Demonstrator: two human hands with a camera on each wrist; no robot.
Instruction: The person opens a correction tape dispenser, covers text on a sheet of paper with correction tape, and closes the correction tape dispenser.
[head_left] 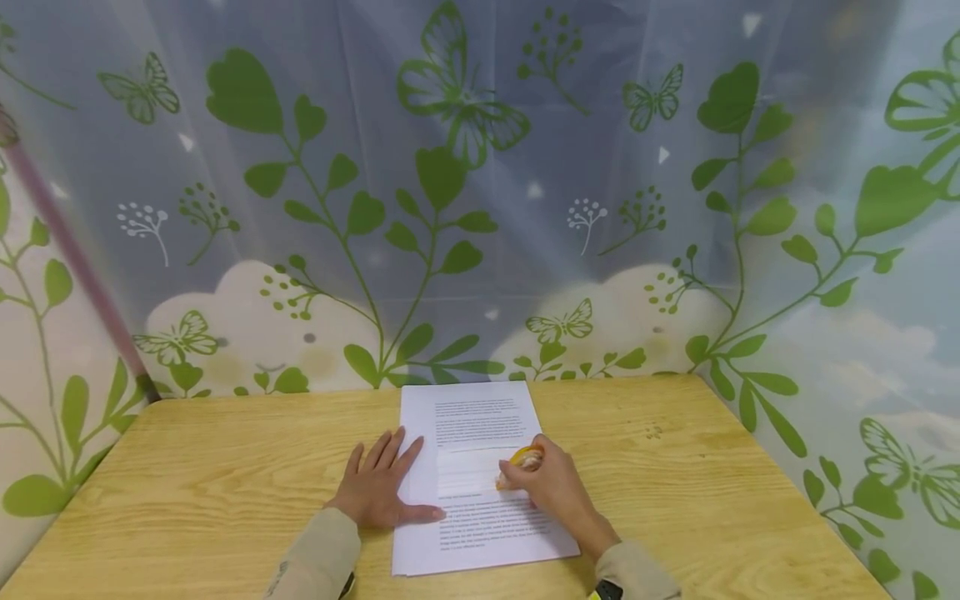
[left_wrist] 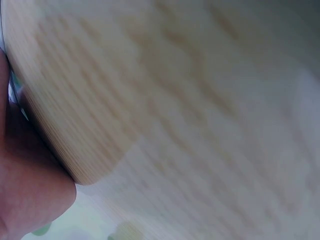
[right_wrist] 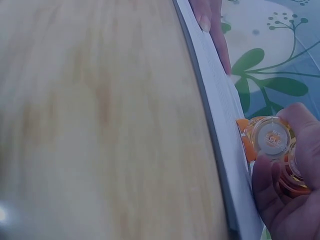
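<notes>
A stack of printed paper point(head_left: 480, 533) lies on the wooden table, its text broken by a whitened band across the middle. My right hand point(head_left: 558, 492) pinches an orange correction tape point(head_left: 527, 458) between thumb and fingers, its tip against the page at the right of that band. In the right wrist view the clear case of the correction tape point(right_wrist: 272, 139) shows round reels inside. My left hand point(head_left: 378, 485) lies with fingers spread over the left edge of the paper, the thumb reaching onto the text. Only part of the left hand point(left_wrist: 35, 190) enters the left wrist view.
The wooden table point(head_left: 225, 467) extends to both sides of the paper. Behind it hangs a curtain point(head_left: 525, 250) printed with green leaves and butterflies, meeting the table's back edge. A similar printed sheet point(head_left: 862, 350) borders the right side.
</notes>
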